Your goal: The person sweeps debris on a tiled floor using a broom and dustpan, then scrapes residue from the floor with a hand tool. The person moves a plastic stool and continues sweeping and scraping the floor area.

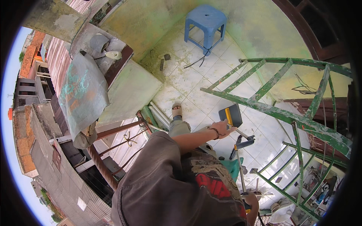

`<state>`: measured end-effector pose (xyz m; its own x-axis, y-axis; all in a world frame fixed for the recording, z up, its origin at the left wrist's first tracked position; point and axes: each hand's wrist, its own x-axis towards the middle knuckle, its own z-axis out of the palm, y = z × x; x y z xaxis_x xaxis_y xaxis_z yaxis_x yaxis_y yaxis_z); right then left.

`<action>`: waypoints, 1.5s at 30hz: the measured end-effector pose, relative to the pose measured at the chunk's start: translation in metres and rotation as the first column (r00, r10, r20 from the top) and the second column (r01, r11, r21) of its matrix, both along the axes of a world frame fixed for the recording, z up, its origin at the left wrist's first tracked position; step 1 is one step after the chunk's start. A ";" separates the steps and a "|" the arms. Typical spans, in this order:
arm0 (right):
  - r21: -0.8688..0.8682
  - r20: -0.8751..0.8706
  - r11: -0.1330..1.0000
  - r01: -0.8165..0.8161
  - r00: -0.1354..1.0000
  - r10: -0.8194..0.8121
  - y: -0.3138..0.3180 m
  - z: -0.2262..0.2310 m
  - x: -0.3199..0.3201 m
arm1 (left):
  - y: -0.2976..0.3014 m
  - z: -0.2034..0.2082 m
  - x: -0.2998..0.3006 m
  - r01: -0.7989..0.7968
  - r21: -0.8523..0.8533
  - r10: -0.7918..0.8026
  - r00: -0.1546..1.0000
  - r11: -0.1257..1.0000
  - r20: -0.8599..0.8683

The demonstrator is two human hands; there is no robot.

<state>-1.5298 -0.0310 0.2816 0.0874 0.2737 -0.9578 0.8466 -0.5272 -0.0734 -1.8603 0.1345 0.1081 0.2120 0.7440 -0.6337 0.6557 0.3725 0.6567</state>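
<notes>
My left hand (220,129) is clasped on the handle of the dustpan (231,115), which hangs over the tiled floor (188,81) just right of my sandal (176,110). I judge the pan light, stiff plastic, best held at the handle end as now. My right hand (250,197), low and near, is closed around a thin pole (240,169); I judge it light and rigid. The tiles look stained and mossy. A green ladder (286,109) crowds the right; a blue stool (205,22) stands far off.

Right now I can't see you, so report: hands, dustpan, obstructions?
Left hand grips dustpan handle. Right hand holds broom pole. Green ladder close alongside.
</notes>
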 end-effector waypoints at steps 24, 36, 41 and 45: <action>0.040 -0.321 0.998 -0.054 0.945 0.064 0.185 0.039 -0.321 | 0.074 -0.036 -0.278 -0.486 -0.263 0.388 0.854 0.833 -0.348; -0.056 -0.565 0.996 0.070 0.820 -0.089 0.338 0.015 -0.420 | 0.221 -0.044 -0.333 -0.793 -0.589 0.956 -0.033 0.152 0.291; 0.013 -0.626 0.992 -0.125 0.773 0.106 0.433 0.000 -0.455 | 0.283 -0.064 -0.376 -0.717 -0.695 0.923 -0.296 -0.046 0.245; 0.097 -0.579 0.951 -0.294 0.761 0.294 0.499 0.013 -0.458 | 0.316 -0.045 -0.377 -0.659 -0.716 0.896 -0.432 -0.232 0.107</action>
<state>-1.9873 0.4680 0.2941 -0.5685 0.1939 -0.7995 0.7561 -0.2598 -0.6006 -2.2369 0.4505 0.0632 -0.1910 0.2573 -0.9473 -0.9331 0.2520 0.2566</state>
